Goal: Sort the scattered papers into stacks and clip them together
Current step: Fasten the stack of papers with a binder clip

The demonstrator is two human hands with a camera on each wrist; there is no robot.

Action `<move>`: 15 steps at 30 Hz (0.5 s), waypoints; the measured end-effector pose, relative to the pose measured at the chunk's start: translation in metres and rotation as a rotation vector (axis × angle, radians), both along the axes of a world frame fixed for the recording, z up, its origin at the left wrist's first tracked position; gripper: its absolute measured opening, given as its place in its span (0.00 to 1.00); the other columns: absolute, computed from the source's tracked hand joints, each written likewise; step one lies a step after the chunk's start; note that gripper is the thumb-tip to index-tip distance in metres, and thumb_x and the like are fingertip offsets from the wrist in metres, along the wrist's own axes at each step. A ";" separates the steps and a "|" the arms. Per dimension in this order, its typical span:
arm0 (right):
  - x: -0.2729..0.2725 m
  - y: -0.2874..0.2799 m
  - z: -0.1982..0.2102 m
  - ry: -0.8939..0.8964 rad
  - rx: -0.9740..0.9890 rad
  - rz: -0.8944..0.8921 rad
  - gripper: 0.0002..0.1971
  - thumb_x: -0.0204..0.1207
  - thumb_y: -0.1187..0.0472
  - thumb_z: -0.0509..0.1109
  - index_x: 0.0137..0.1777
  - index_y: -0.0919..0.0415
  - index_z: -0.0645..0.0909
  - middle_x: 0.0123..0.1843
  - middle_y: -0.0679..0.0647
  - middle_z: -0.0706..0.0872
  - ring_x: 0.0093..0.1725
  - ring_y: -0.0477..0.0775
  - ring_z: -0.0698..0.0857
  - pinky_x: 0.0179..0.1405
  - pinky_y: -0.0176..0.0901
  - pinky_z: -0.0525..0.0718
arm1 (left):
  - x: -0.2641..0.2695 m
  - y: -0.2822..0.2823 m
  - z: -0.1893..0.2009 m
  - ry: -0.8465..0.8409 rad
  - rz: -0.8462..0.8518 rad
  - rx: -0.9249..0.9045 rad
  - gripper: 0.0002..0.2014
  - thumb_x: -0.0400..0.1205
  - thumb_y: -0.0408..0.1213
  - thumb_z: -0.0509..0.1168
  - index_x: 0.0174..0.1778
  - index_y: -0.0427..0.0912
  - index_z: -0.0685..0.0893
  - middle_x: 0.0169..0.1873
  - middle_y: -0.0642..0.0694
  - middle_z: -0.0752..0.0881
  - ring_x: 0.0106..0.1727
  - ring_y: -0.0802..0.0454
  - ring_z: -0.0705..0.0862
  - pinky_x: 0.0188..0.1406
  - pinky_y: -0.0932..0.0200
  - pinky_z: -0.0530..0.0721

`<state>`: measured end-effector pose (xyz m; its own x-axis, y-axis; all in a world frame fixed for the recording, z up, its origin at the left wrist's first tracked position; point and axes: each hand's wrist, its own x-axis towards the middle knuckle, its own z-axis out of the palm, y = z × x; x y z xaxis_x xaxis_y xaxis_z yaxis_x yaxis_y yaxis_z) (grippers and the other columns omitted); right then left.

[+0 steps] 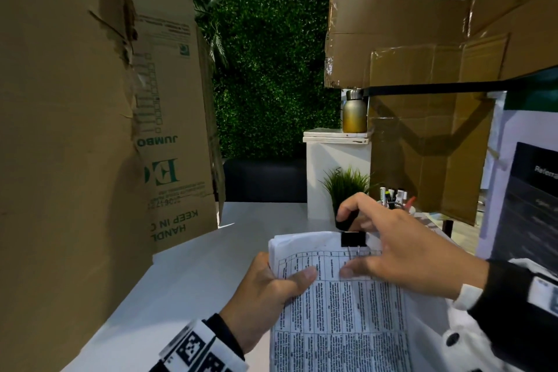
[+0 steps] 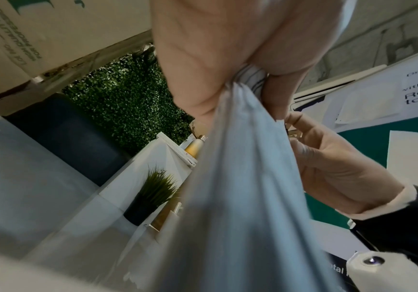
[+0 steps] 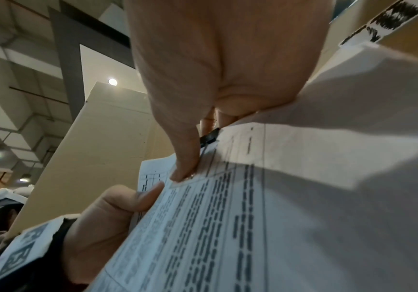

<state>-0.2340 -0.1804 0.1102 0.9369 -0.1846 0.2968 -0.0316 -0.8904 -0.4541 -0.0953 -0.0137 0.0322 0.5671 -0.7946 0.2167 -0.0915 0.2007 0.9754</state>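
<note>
Your left hand (image 1: 265,290) grips the stack (image 1: 341,311); your right hand (image 1: 401,248) pinches it beside the clip (image 1: 353,239). Beyond, markers (image 1: 392,195) stand in a cup.

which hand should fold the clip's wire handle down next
Right. The right hand is already at the black binder clip on the stack's top edge, thumb beside its wire handle. The left hand grips the paper stack by its left side, steadying it.

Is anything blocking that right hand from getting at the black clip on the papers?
Nothing visible does. The right hand is already at the black binder clip on the top edge of the paper stack, its thumb on the top sheet, while the left hand grips the stack's left edge.
</note>
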 end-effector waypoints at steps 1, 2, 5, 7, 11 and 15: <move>0.000 0.000 0.001 0.017 0.027 -0.001 0.30 0.62 0.47 0.85 0.55 0.32 0.68 0.56 0.42 0.87 0.56 0.45 0.88 0.58 0.49 0.89 | 0.000 0.000 -0.001 -0.019 -0.001 0.011 0.10 0.82 0.33 0.72 0.58 0.41 0.91 0.52 0.34 0.94 0.54 0.34 0.93 0.55 0.39 0.92; 0.000 0.000 0.001 0.032 0.055 0.003 0.30 0.62 0.50 0.85 0.55 0.33 0.69 0.55 0.43 0.87 0.54 0.46 0.89 0.54 0.49 0.90 | 0.000 0.000 -0.001 -0.030 0.000 0.024 0.08 0.84 0.31 0.71 0.58 0.40 0.90 0.51 0.34 0.94 0.53 0.35 0.93 0.54 0.39 0.92; -0.001 -0.003 0.006 0.090 0.094 0.030 0.27 0.64 0.52 0.85 0.54 0.33 0.71 0.51 0.50 0.91 0.48 0.53 0.92 0.45 0.53 0.92 | -0.001 0.002 0.000 -0.037 -0.006 0.060 0.08 0.84 0.31 0.70 0.58 0.37 0.89 0.51 0.33 0.94 0.52 0.35 0.94 0.53 0.40 0.92; -0.002 -0.013 0.008 0.112 0.058 0.015 0.24 0.66 0.46 0.81 0.56 0.32 0.72 0.48 0.50 0.92 0.45 0.53 0.92 0.45 0.54 0.91 | 0.003 0.005 0.000 -0.010 0.004 0.065 0.10 0.83 0.32 0.71 0.59 0.35 0.88 0.52 0.32 0.94 0.54 0.33 0.93 0.55 0.39 0.92; -0.002 -0.051 -0.012 0.083 0.111 -0.099 0.13 0.69 0.43 0.76 0.51 0.45 0.84 0.47 0.45 0.90 0.42 0.39 0.88 0.40 0.34 0.86 | 0.033 0.010 -0.011 0.106 0.009 0.161 0.17 0.81 0.33 0.71 0.64 0.31 0.86 0.58 0.30 0.92 0.60 0.32 0.91 0.58 0.37 0.91; 0.027 -0.068 -0.082 0.169 0.408 -0.218 0.08 0.76 0.59 0.75 0.46 0.65 0.84 0.44 0.59 0.91 0.39 0.51 0.91 0.36 0.38 0.87 | 0.052 0.009 -0.037 0.066 0.110 0.466 0.12 0.84 0.29 0.70 0.62 0.30 0.85 0.53 0.32 0.93 0.55 0.38 0.94 0.57 0.41 0.92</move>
